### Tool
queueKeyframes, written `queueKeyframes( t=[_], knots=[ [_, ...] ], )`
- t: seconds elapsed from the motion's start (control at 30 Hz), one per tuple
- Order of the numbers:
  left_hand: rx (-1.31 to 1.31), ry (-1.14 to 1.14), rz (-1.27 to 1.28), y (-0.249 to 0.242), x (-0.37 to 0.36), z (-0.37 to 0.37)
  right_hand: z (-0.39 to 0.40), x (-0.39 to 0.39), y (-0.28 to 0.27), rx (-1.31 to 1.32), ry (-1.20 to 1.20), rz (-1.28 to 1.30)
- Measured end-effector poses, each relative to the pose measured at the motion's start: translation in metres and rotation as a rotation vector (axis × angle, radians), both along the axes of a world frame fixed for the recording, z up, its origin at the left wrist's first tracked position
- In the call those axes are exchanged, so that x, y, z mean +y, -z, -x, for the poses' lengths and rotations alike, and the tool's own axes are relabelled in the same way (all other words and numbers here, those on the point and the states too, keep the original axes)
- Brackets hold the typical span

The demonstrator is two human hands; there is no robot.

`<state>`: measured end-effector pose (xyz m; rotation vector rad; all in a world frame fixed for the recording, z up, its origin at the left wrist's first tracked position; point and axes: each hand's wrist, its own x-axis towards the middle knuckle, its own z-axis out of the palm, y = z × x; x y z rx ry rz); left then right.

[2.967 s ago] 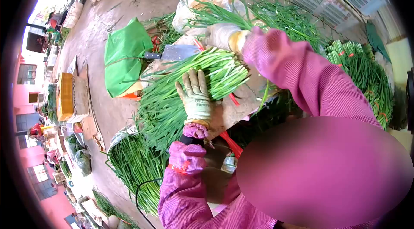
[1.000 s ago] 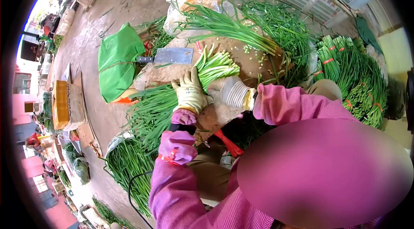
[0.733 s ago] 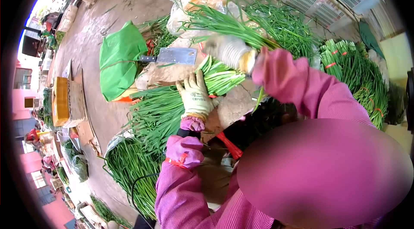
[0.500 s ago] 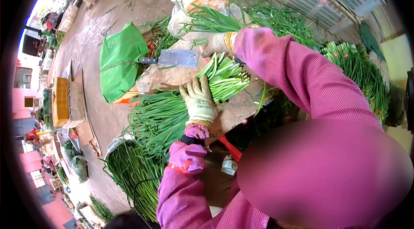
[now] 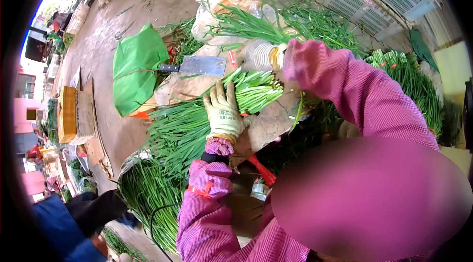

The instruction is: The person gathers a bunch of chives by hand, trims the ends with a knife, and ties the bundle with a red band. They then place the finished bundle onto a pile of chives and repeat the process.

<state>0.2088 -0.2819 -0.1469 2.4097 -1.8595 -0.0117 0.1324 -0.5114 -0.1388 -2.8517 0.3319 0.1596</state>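
A bundle of green stalks [image 5: 258, 92] lies across a flat stone block [image 5: 268, 126], pale ends to the right and long leaves to the left. My left hand [image 5: 224, 111], in a pale work glove, rests on the bundle with its fingers spread over the stalks. Just above the bundle is my right hand [image 5: 256, 55], gloved and blurred, close to a red strip [image 5: 232, 59]; its fingers are too smeared to make out. A cleaver [image 5: 202, 65] lies flat on the block, left of my right hand.
A green bag [image 5: 140, 69] stands left of the cleaver. Loose greens [image 5: 315, 28] and clear plastic [image 5: 209, 15] lie beyond the block. Tied bundles [image 5: 409, 84] are at right, crates [image 5: 362, 8] behind them. A person's blue sleeve [image 5: 59, 222] shows at lower left.
My right hand has moved slightly right and down. My left hand has shifted a little left, still on the bundle. Red now shows under the bundle beside it. A person has appeared at lower left.
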Motion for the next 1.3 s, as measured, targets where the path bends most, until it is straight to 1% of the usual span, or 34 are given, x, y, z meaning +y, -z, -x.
queueKeyframes(
  t=[0.07, 0.1, 0.17, 0.2, 0.23, 0.27, 0.33, 0.37, 0.4, 0.47, 0.5, 0.57, 0.6, 0.63, 0.67, 0.7, 0.77, 0.8, 0.87, 0.9, 0.93, 1.0, 1.03, 1.13, 1.17, 1.2, 1.27, 1.3],
  knots=[
    [0.011, 0.001, -0.009, -0.001, 0.001, 0.0, 0.003, -0.01, -0.006, 0.005, -0.067, -0.058],
    [0.022, 0.003, -0.013, -0.003, 0.0, -0.001, 0.008, -0.01, -0.014, 0.073, -0.031, -0.014],
    [0.017, 0.003, -0.014, -0.005, -0.001, -0.001, 0.017, -0.021, -0.019, 0.049, -0.049, -0.004],
    [0.014, 0.0, -0.019, -0.004, -0.001, -0.001, 0.021, -0.029, -0.018, 0.025, -0.07, 0.003],
    [0.016, -0.009, -0.052, -0.004, -0.002, -0.002, 0.021, -0.04, -0.003, 0.078, -0.064, -0.078],
    [0.017, -0.009, -0.052, -0.003, -0.002, -0.003, 0.021, -0.035, -0.013, 0.079, -0.064, -0.078],
    [0.024, -0.002, -0.08, -0.004, -0.003, -0.003, 0.016, -0.019, -0.05, 0.24, 0.08, -0.126],
    [0.024, -0.002, -0.081, -0.004, -0.003, -0.002, 0.002, -0.02, -0.046, 0.258, 0.179, -0.039],
    [0.002, 0.007, -0.07, -0.003, -0.002, -0.002, -0.008, -0.025, -0.039, 0.165, 0.124, 0.046],
    [-0.024, 0.012, -0.065, -0.002, -0.001, -0.002, -0.024, -0.029, -0.032, 0.12, 0.258, -0.135],
    [-0.041, 0.033, -0.045, -0.002, -0.001, -0.001, -0.03, -0.026, -0.031, 0.119, 0.257, -0.14],
    [-0.056, 0.062, -0.041, 0.0, -0.001, -0.001, -0.041, -0.019, -0.032, 0.195, 0.216, -0.201],
    [-0.057, 0.061, -0.04, 0.0, -0.001, 0.0, -0.052, -0.021, -0.018, 0.174, 0.163, -0.231],
    [-0.073, 0.056, -0.05, 0.001, -0.001, 0.0, -0.056, -0.027, -0.005, 0.214, 0.2, -0.318],
    [-0.087, 0.051, -0.06, 0.0, -0.001, 0.0, -0.057, -0.025, -0.006, 0.254, 0.236, -0.406],
    [-0.077, 0.053, -0.068, 0.0, -0.001, -0.001, -0.059, -0.026, 0.0, 0.254, 0.235, -0.403],
    [-0.076, 0.048, -0.068, 0.0, 0.0, -0.001, -0.063, -0.025, 0.008, 0.098, 0.285, -0.642],
    [-0.074, 0.044, -0.071, -0.001, 0.0, 0.0, -0.066, -0.027, 0.009, 0.098, 0.285, -0.64],
    [-0.097, 0.043, -0.062, 0.001, 0.001, 0.002, -0.073, -0.034, 0.013, 0.171, 0.266, -0.185],
    [-0.097, 0.047, -0.053, 0.002, 0.002, 0.003, -0.075, -0.038, 0.017, 0.138, 0.161, -0.125],
    [-0.096, 0.052, -0.043, 0.003, 0.002, 0.003, -0.075, -0.039, 0.023, 0.138, 0.161, -0.125],
    [-0.11, 0.052, -0.078, 0.002, 0.002, 0.003, -0.067, -0.035, 0.017, 0.252, -0.048, -0.068],
    [-0.109, 0.062, -0.083, 0.004, 0.002, 0.001, -0.058, -0.028, 0.018, 0.231, 0.129, -0.137],
    [-0.095, 0.07, -0.084, 0.011, 0.0, 0.0, -0.046, -0.008, -0.002, 0.267, 0.143, -0.141],
    [-0.083, 0.068, -0.083, 0.009, 0.0, 0.001, -0.046, -0.008, 0.003, 0.303, 0.082, -0.176],
    [-0.084, 0.068, -0.084, 0.007, 0.0, 0.001, -0.041, -0.008, 0.009, 0.302, 0.082, -0.177],
    [-0.166, 0.066, -0.065, 0.001, -0.001, 0.0, -0.032, -0.003, 0.019, 0.243, -0.149, -0.046],
    [-0.039, 0.072, -0.049, -0.003, -0.003, -0.006, -0.044, 0.013, 0.007, 0.394, 0.299, -0.181]
  ],
)
